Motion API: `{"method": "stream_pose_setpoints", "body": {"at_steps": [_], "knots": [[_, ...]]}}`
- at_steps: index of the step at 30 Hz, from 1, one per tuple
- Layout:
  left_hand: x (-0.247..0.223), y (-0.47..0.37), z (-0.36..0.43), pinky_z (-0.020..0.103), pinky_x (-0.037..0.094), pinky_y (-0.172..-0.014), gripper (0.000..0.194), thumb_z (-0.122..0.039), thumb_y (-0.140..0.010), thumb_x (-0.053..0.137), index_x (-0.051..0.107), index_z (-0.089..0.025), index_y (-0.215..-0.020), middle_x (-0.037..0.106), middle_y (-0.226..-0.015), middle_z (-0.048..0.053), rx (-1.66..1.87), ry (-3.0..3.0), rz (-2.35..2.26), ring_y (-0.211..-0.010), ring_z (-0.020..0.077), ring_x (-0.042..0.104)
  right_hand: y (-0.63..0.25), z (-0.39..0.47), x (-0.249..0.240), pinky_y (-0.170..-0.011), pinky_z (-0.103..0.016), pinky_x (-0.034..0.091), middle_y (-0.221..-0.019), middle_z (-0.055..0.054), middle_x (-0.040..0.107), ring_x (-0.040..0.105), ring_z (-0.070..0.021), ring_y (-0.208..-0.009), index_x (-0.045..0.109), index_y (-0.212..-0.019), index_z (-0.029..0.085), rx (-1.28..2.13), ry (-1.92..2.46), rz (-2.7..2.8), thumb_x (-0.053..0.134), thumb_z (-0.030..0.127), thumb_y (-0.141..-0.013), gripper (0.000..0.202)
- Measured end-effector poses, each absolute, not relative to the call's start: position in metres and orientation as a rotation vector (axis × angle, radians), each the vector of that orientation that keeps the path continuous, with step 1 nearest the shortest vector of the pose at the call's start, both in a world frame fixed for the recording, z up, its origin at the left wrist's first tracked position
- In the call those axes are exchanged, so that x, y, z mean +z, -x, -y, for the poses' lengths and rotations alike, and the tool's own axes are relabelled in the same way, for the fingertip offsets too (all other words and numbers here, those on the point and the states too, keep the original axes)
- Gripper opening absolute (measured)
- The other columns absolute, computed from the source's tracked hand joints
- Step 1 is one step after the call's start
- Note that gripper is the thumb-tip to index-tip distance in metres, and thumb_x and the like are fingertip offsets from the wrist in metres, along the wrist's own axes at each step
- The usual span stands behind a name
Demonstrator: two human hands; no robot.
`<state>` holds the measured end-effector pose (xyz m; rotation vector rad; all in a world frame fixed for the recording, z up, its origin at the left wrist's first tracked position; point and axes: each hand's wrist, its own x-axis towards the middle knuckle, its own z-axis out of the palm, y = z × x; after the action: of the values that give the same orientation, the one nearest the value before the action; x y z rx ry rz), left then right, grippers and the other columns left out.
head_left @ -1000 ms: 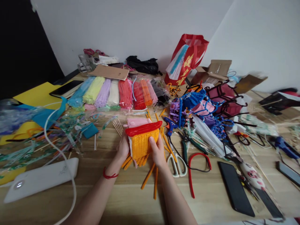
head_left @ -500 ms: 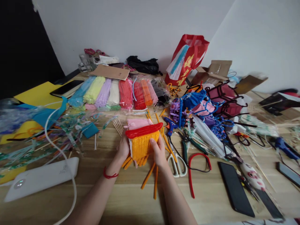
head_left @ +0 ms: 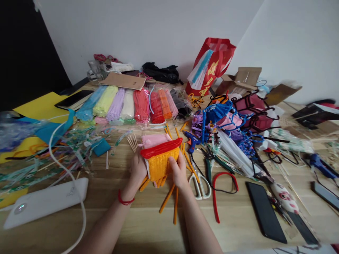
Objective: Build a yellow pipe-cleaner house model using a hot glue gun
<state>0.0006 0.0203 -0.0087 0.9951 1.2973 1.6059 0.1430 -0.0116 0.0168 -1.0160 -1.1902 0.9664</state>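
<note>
Between my two hands is a small pipe-cleaner craft piece (head_left: 161,164), with a yellow woven face, a thick red band across its top and a pink part behind. My left hand (head_left: 139,165) wraps round its left side; those fingers are partly hidden behind it. On the right edge, my right hand (head_left: 178,169) grips with the thumb on the yellow face. Orange pipe cleaners (head_left: 171,203) lie on the table beneath the piece and beside my right wrist. White-handled scissors (head_left: 202,187) rest just right of that hand.
Bundles of coloured pipe cleaners (head_left: 127,104) line the back. A blue glue gun (head_left: 192,141), pliers (head_left: 208,164) and a black phone (head_left: 265,211) lie to the right. At left are a white power bank (head_left: 50,201) with a cable and scattered wrappers (head_left: 76,151). Behind stands a red bag (head_left: 212,67).
The craft piece stays in both hands and has shifted very slightly left. My left hand has moved a little against its side. The table things look unchanged.
</note>
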Motion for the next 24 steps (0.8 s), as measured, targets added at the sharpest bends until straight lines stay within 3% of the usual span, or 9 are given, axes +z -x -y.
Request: {"method": "stream_pose_setpoints", "body": {"at_steps": [7, 11, 18, 24], "knots": [[-0.019, 0.009, -0.019, 0.036, 0.039, -0.098, 0.027, -0.038, -0.090, 0.049, 0.059, -0.020, -0.109, 0.063, -0.113, 0.008, 1.646, -1.190, -1.487, -0.109, 0.0226, 0.056, -0.138, 0.010, 0.021, -0.107, -0.041, 0.036, -0.125, -0.009, 0.060, 0.051, -0.0247, -0.120, 0.055, -0.125, 0.020, 0.864, 1.129, 1.188, 0.057, 0.042, -0.087, 0.045], [-0.011, 0.004, -0.018, 0.036, 0.038, -0.100, 0.035, -0.042, -0.094, 0.042, 0.054, -0.022, -0.120, 0.060, -0.124, 0.009, 1.630, -1.157, -1.491, -0.116, 0.0224, 0.054, -0.139, 0.007, 0.012, -0.103, -0.042, 0.038, -0.128, -0.012, 0.055, 0.052, -0.0243, -0.118, 0.046, -0.133, 0.019, 0.758, 1.277, 1.088, 0.060, 0.044, -0.084, 0.057], [-0.006, 0.002, -0.019, 0.034, 0.039, -0.101, 0.039, -0.040, -0.094, 0.044, 0.050, -0.022, -0.127, 0.057, -0.126, 0.010, 1.648, -1.197, -1.460, -0.115, 0.0214, 0.054, -0.147, 0.010, 0.012, -0.108, -0.045, 0.029, -0.131, -0.014, 0.051, 0.046, -0.0272, -0.124, 0.048, -0.130, 0.019, 0.745, 1.472, 1.120, 0.059, 0.048, -0.084, 0.056], [0.000, 0.003, -0.021, 0.031, 0.046, -0.093, 0.040, -0.039, -0.091, 0.047, 0.048, -0.022, -0.127, 0.060, -0.117, 0.009, 1.676, -1.158, -1.367, -0.107, 0.0190, 0.058, -0.145, 0.009, 0.010, -0.096, -0.042, 0.042, -0.117, -0.012, 0.056, 0.056, -0.0242, -0.107, 0.041, -0.131, 0.020, 0.853, 1.403, 0.953, 0.058, 0.051, -0.084, 0.058]]}}
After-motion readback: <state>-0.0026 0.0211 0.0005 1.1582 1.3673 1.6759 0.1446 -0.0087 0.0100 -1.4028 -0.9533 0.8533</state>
